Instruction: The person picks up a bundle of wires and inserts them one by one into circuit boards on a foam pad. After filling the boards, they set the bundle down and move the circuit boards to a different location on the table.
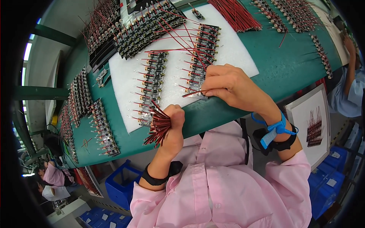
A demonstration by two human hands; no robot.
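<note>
Matt white foam sheet (237,51), faintly glossy green tabletop (281,62), plastic-coated wires (160,123), pink cloth shirt (239,186), probably smooth plastic bin (116,192)

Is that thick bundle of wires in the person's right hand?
No, the left hand holds the thick wire bundle.

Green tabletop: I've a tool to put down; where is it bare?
Widest: the green tabletop between the white sheet and the short far-right board row. Narrower: between the sheet and the nearest left board row. Circuit boards crowd the sheet's upper left.

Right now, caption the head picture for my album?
Left hand grips red wires; right hand pinches wire beside circuit boards.
</note>
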